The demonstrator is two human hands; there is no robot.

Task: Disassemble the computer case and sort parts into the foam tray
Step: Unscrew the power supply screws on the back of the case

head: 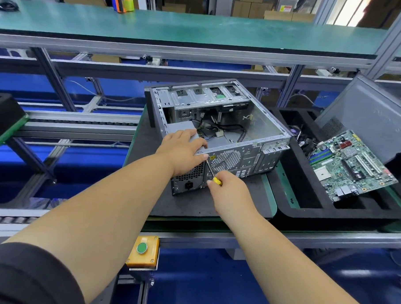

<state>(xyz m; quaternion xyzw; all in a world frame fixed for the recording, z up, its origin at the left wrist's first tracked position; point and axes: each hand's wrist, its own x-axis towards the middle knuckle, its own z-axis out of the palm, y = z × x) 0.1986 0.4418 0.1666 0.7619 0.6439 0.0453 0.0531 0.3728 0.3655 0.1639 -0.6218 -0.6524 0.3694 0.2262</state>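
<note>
An open grey computer case (241,151) lies on its side on a dark mat, loose cables (221,129) inside it. My left hand (183,148) rests on the power supply (180,128) at the case's near left corner, thumb over the rear edge. My right hand (228,187) grips a yellow-handled screwdriver (213,173), its tip against the rear panel beside the fan grille. To the right stands the black foam tray (307,209). A green motherboard (353,165) leans in it, and the grey side panel (371,118) stands behind.
A yellow box with a green button (142,249) is mounted on the bench's front rail. Roller conveyor rails (81,121) run to the left, with another black foam block (5,115) at the far left. A green shelf (177,26) spans overhead.
</note>
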